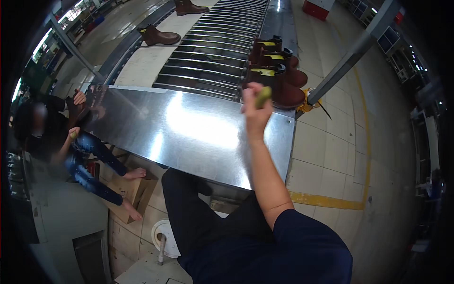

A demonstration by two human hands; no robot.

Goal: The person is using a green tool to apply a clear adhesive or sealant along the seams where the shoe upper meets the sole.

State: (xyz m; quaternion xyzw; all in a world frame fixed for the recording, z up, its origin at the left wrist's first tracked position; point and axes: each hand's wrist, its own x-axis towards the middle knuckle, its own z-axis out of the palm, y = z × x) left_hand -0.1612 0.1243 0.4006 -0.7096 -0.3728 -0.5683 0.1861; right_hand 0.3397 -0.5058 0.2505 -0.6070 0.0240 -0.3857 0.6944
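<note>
My right hand (257, 110) reaches forward over the right end of a shiny metal table (142, 128). Its fingers are closed round a small yellow-green pad (263, 97), which looks like a sponge. Just beyond the hand, a group of dark brown ankle boots (286, 93) stands upright side by side at the conveyor's right edge, with yellow inside their openings. I cannot tell whether the hand touches the nearest boot. My left hand does not show.
Past the table runs a metal roller conveyor (203, 61). On a pale belt (146, 64) to its left stand more brown boots (160, 36). At the left a seated co-worker (59, 123) holds a dark boot. A metal post (347, 59) rises at the right.
</note>
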